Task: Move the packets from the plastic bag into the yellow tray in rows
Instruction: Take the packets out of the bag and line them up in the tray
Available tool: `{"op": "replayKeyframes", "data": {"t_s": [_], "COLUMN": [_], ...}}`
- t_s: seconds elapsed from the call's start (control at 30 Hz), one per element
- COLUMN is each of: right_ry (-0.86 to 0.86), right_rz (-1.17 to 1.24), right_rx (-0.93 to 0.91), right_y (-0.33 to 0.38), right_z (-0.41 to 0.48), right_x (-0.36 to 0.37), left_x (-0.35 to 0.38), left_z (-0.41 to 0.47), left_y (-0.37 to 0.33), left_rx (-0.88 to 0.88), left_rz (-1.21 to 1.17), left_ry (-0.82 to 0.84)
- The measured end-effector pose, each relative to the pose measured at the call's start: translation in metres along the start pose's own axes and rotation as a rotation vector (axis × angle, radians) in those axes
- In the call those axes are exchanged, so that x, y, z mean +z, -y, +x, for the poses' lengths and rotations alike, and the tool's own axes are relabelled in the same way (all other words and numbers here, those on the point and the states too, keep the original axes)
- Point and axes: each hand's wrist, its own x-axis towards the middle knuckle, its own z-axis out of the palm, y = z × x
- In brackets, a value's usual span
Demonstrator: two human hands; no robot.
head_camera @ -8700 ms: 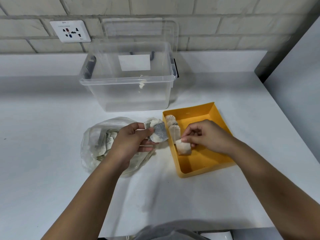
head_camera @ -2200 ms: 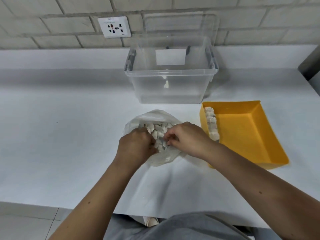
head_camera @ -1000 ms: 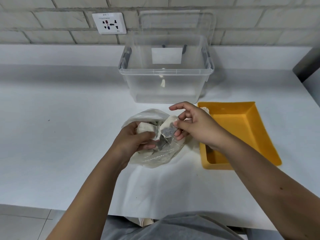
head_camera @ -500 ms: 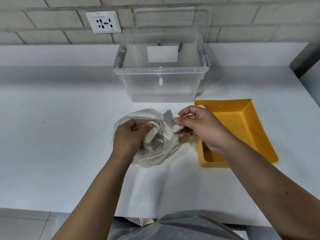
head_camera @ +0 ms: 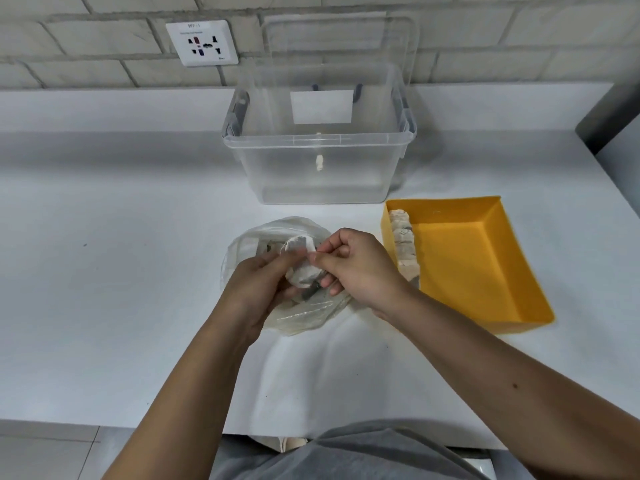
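Left hand: my left hand (head_camera: pixel 263 289) holds the packet (head_camera: pixel 302 268) from its left side, thumb laid across the upper face and fingers curled beneath it.
Right hand: my right hand (head_camera: pixel 356 268) pinches the right edge of the same packet between thumb and forefinger; the remaining fingers curl in below.
Packet: white, with a dark patch at its lower end. I hold it off the desk (head_camera: pixel 121 271), directly above the plastic bag (head_camera: pixel 298 318).
Plastic bag: translucent and crumpled, lying on the desk under both my hands. More contents show dimly at its far end; I cannot count them.
Yellow tray: the yellow tray (head_camera: pixel 485 271) sits on the desk just right of the bag, its left wall near my right wrist.
Row of packets: one row of packets (head_camera: pixel 403 237) stands along the tray's left wall, starting at the far corner. My right hand hides its near end.
Clear box: the clear box (head_camera: pixel 318 181) stands open behind the bag, with a white label on its far wall and a small white piece inside.
Lid: a transparent lid (head_camera: pixel 339 39) leans on the brick wall behind the box.
Socket: a wall socket (head_camera: pixel 202 43) is mounted left of the box.
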Motion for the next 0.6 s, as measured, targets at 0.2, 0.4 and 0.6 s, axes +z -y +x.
{"op": "replayKeyframes", "data": {"t_s": [0.2, 0.4, 0.6], "right_ry": [0.1, 0.157, 0.096], "right_rz": [-0.53, -1.036, -1.162], "right_rx": [-0.18, -0.266, -0.299], "right_y": [-0.017, -0.016, -0.015], "right_z": [0.006, 0.018, 0.026], "right_x": [0.007, 0.006, 0.007], "left_x": [-0.012, -0.005, 0.001], "left_z": [0.001, 0.002, 0.004], "left_y": [-0.002, -0.009, -0.016], "left_rx": [0.231, 0.205, 0.189], "left_rz": [0.345, 0.459, 0.504], "left_ry": [-0.267, -0.248, -0.174]}}
